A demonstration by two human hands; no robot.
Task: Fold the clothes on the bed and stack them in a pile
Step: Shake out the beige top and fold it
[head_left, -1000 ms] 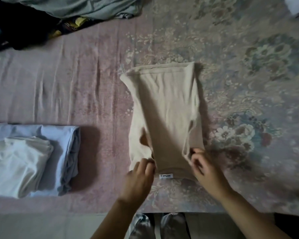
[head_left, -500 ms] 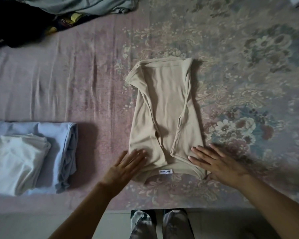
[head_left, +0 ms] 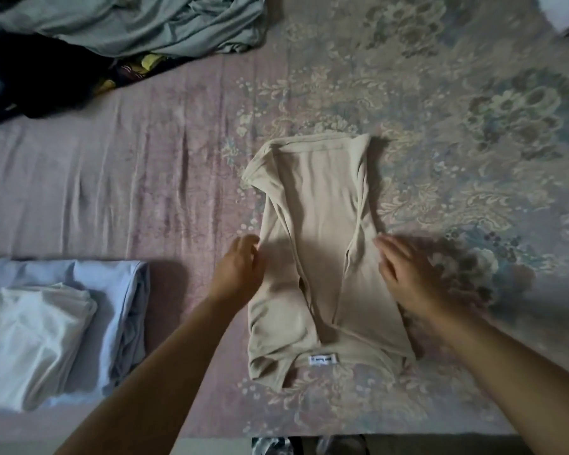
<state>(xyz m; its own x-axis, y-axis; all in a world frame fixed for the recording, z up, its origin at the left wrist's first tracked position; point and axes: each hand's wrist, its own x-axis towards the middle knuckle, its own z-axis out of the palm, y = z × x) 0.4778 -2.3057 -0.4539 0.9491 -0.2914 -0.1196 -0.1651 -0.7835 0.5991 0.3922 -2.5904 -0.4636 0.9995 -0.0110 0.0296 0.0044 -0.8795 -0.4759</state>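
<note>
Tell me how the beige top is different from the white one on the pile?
The beige top lies alone mid-bed, only partly folded, its side flaps turned in; the white garment is fully folded and rests on a folded blue garment. Both hands touch the beige top; none touches the white garment. Both are plain, light cloth.

- Dim, flat indoor light, muted colours, grainy.
- Soft shadows fall right of the hands and pile point(head_left: 56, 326) on the bed point(head_left: 178, 198).
- Right hand point(head_left: 408, 274) motion-blurred; left hand point(head_left: 240, 267) slightly soft.
- Dark clothes point(head_left: 30, 83) at far left corner lose detail.
- Wide-angle bend at edges.
</note>
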